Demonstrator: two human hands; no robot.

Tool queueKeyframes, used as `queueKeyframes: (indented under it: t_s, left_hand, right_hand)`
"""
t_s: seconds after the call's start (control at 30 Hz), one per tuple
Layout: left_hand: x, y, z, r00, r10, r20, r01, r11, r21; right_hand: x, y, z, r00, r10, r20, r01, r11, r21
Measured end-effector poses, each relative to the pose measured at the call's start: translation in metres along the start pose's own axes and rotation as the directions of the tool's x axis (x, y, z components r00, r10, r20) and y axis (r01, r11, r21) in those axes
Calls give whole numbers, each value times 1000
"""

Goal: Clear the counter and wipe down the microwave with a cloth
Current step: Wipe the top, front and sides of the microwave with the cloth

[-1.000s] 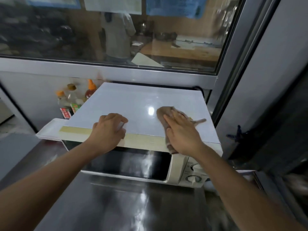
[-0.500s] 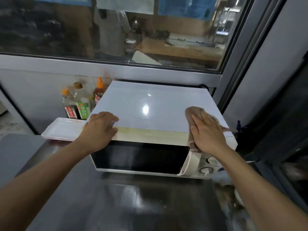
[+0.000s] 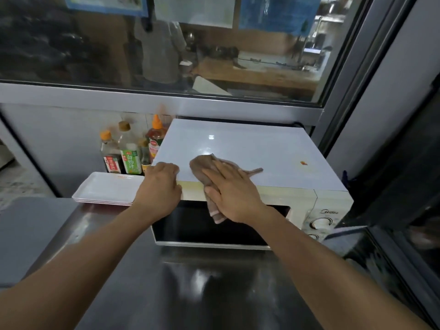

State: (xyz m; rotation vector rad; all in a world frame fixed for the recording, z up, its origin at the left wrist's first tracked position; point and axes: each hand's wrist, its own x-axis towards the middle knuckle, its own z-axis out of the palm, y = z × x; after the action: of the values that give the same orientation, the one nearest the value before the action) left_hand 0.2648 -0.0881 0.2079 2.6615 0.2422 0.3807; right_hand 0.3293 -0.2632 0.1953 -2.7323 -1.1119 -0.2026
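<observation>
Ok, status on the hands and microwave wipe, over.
Right hand flat on cloth, microwave top. Left hand braces front-left corner. Nothing in the way.

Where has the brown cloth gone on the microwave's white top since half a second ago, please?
Yes, it moved: the brown cloth slid left under the right hand, from the right front corner to beside the left hand.
</observation>
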Motion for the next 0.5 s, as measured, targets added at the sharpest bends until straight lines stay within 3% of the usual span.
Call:
queueKeyframes:
  t_s: [0.2,0.33,0.43,0.5]
  left_hand:
    - [2,51,28,984,169,62,-169,986,-15]
    - [6,87,50,966,241,96,-240,970,-24]
    - [8,102,62,959,263,101,-262,965,-32]
    - [6,106,68,957,276,85,-275,961,-27]
  right_hand:
    - [-68,84,-25,983,180,-22,-181,981,-61]
    - [-113,143,-33,923,372,-98,-379,923,-65]
    - [-132,165,-35,857,503,-112,-494,864,97]
    - [-136,168,-34,846,515,-136,-483,850,212]
